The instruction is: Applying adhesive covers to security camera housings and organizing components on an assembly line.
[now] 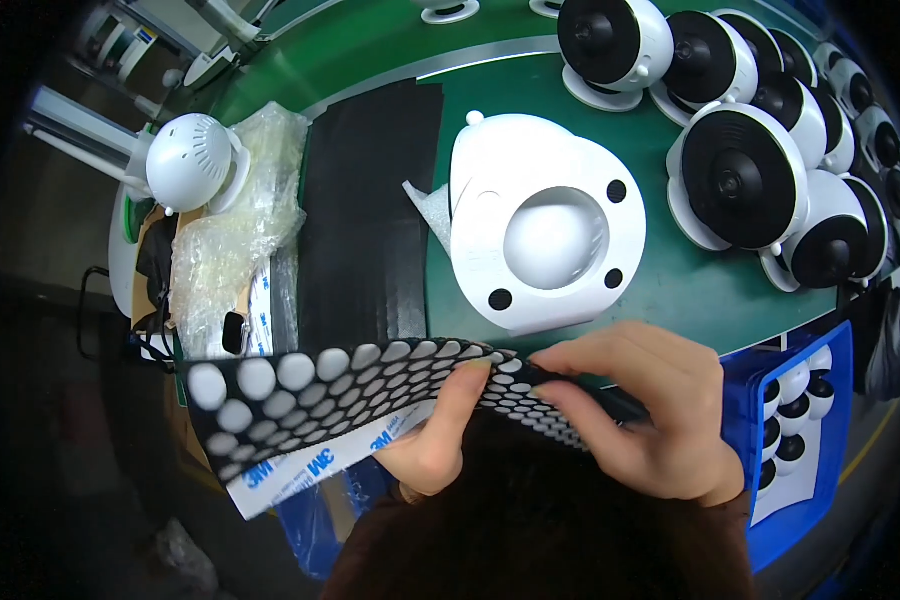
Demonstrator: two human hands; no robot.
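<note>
A long black foam sheet point(300, 400) with rows of round white spots runs across the front, bent along its length. White backing paper with blue print shows along its lower edge. My left hand point(432, 440) grips the sheet near its middle, thumb on the spotted side. At the sheet's right end, my right hand point(650, 410) is closed, thumb and forefinger pinched at the edge; whether a small piece sits between the fingertips I cannot make out. Just beyond lies a white rounded housing point(480, 240), its base up, with a round recess and three black round pads around it.
White globe-shaped devices with black faces point(740, 175) crowd the green table point(510, 90) at right. A black mat point(365, 220) lies left of the housing. Bubble wrap point(235, 240) and a white device point(188, 160) are farther left. At right, a blue bin point(745, 400) holds small black-and-white parts.
</note>
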